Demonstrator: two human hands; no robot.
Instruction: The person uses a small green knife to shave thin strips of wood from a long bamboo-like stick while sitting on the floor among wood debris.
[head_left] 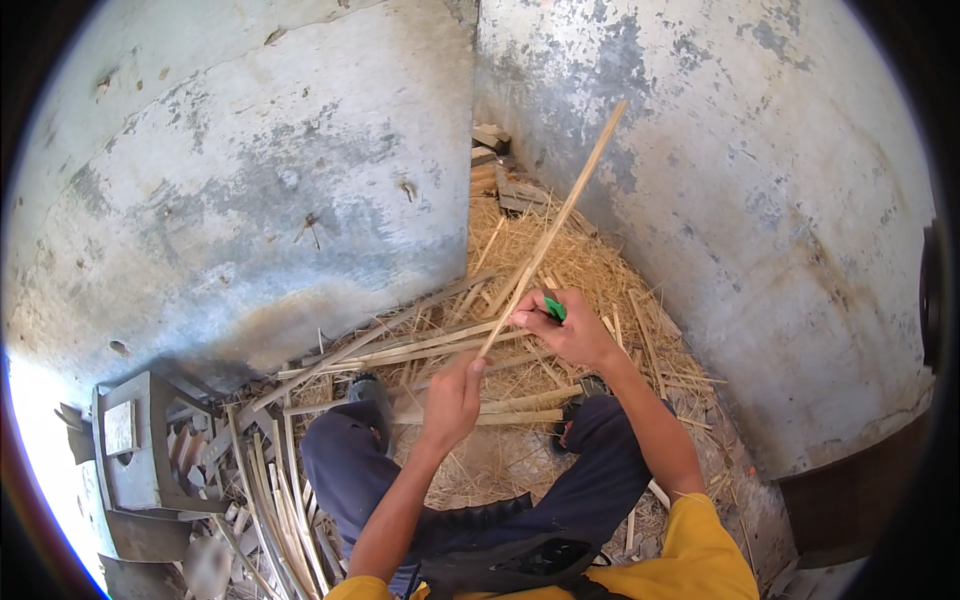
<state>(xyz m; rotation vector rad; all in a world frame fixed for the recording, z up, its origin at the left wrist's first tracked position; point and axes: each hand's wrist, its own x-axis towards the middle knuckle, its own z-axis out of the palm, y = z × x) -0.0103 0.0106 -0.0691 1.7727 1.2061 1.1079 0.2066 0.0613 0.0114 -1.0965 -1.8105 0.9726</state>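
Note:
A long, thin, pale strip of split wood or bamboo (573, 190) slants up and away in front of me. My left hand (455, 395) is closed on its near end, thumb on top. My right hand (570, 328) grips a small green-handled tool (555, 308) against the strip, just beyond the left hand. The fingers hide the tool's working end, so its exact kind cannot be told. Both hands are raised between my knees, above more pale strips (430, 348) lying across the floor.
Straw-like shavings (590, 260) cover the floor up to the corner of two peeling walls (270, 150). Wood offcuts (522, 190) lie in that corner. At left stand a worn grey box-like frame (140, 480) and a bundle of long strips (285, 500).

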